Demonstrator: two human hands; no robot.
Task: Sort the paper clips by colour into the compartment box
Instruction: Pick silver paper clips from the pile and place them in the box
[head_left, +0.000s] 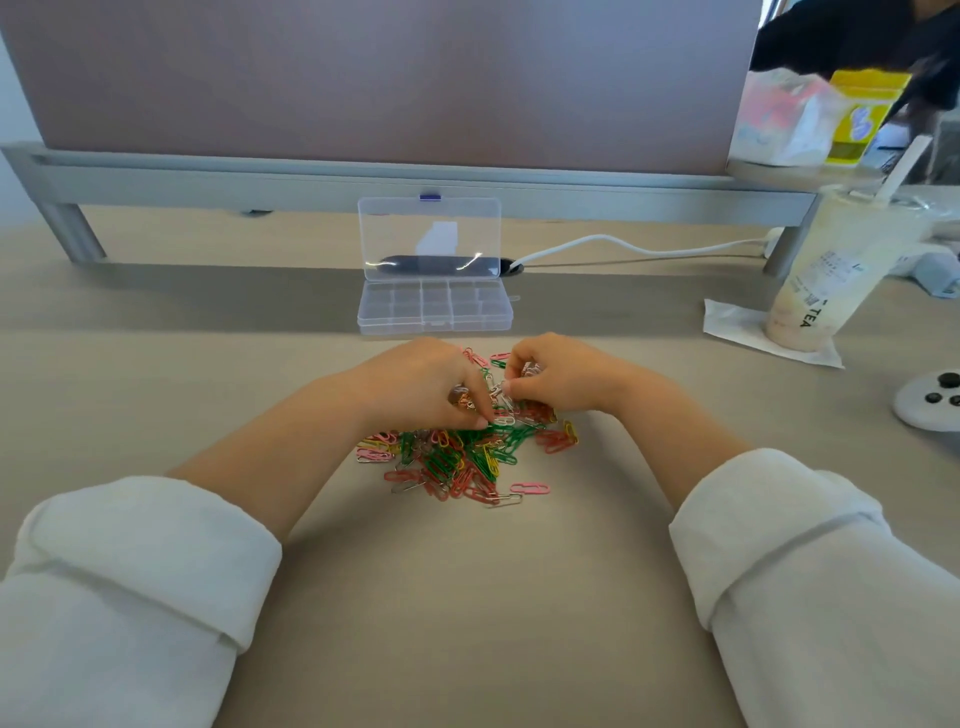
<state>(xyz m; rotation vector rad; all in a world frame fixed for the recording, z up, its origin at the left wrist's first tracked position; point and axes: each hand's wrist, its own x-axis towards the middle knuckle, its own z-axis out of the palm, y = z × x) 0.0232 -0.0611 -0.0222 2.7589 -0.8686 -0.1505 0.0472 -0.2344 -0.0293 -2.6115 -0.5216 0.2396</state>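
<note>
Beige desk, cup marked TEA, left hand, right hand, fingers pinching paper clips

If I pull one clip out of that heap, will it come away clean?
Probably not: the paper clips lie crossed over one another, so neighbours may hook and drag along. They look like thin wire, so likely light and easy to scatter. The lone pink clip lying flat on the table should lift alone, though it may slide.

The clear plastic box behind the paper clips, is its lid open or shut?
Open. The lid of the compartment box stands raised at the back, leaving the compartments uncovered; they look empty.
</note>
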